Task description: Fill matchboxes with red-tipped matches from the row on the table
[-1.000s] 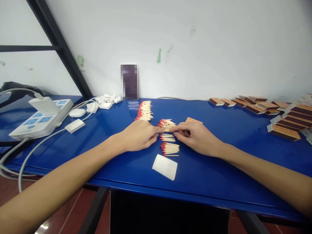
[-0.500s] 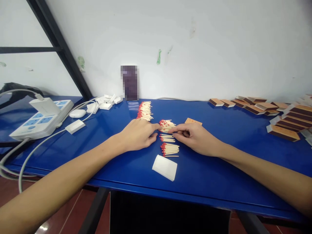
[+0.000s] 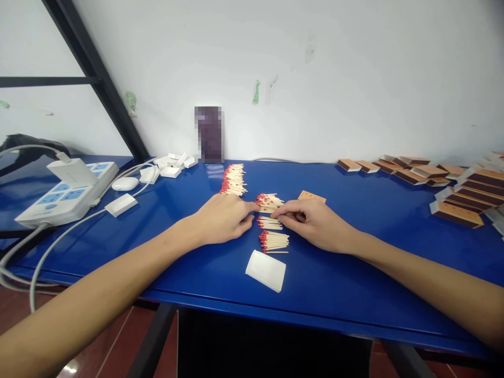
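Observation:
My left hand (image 3: 224,218) lies on the blue table (image 3: 354,273), fingers curled, its fingertips touching a small row of red-tipped matches (image 3: 271,223). From the other side my right hand (image 3: 311,220) pinches at the same matches with thumb and forefinger. Just beyond them sits a second small heap of matches (image 3: 269,201), and a third bundle (image 3: 274,241) lies nearer me. A larger pile of matches (image 3: 233,179) is behind my left hand. A white inner matchbox tray (image 3: 266,270) lies in front, and a brown matchbox sleeve (image 3: 312,197) peeks out behind my right hand.
Many brown matchboxes (image 3: 457,202) are spread along the right side. White trays (image 3: 171,164) are heaped at the back left, beside a power strip (image 3: 66,191) with a plugged adapter, cables and a white earbud case (image 3: 125,182). A dark blurred object (image 3: 209,134) leans on the wall.
Both hands stay at the small row of matches with only slight finger shifts; the view has drifted a little.

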Action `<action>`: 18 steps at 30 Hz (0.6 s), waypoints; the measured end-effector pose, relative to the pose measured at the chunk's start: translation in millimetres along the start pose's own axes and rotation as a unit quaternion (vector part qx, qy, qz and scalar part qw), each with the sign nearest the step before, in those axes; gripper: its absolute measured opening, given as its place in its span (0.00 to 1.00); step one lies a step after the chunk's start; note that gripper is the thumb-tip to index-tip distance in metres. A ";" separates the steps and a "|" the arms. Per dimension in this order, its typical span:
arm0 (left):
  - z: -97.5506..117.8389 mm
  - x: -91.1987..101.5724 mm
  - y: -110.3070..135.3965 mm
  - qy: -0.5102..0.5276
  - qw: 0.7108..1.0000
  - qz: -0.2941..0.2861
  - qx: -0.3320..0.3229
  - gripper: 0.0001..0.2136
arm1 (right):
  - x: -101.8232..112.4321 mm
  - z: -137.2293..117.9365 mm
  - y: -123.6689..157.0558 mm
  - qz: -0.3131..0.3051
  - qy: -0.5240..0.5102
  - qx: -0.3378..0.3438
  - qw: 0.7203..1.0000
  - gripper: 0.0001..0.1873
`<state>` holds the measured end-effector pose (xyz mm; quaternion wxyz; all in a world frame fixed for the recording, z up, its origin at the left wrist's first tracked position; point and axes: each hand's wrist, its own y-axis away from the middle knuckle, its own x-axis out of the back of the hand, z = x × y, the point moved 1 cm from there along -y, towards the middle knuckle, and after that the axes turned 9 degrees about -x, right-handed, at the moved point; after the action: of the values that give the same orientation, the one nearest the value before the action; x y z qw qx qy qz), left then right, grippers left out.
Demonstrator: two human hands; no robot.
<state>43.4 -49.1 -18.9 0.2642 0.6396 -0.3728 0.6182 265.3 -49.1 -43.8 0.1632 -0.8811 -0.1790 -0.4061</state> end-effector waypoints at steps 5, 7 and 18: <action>-0.9 -1.2 0.4 0.007 1.000 0.003 -0.004 0.16 | 2.1 -1.6 0.3 0.051 0.023 0.001 0.998 0.14; -1.2 -1.4 0.8 0.014 1.000 0.004 -0.007 0.16 | 2.1 -1.4 -0.5 0.067 0.035 0.004 0.997 0.13; -0.1 -0.2 0.7 0.046 0.999 0.007 -0.018 0.14 | 1.7 0.2 -2.7 0.094 0.085 -0.015 0.992 0.07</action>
<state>42.7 -49.3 -19.2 0.2882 0.6031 -0.3761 0.6417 265.3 -46.3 -42.2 0.2023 -0.8585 -0.0748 -0.4653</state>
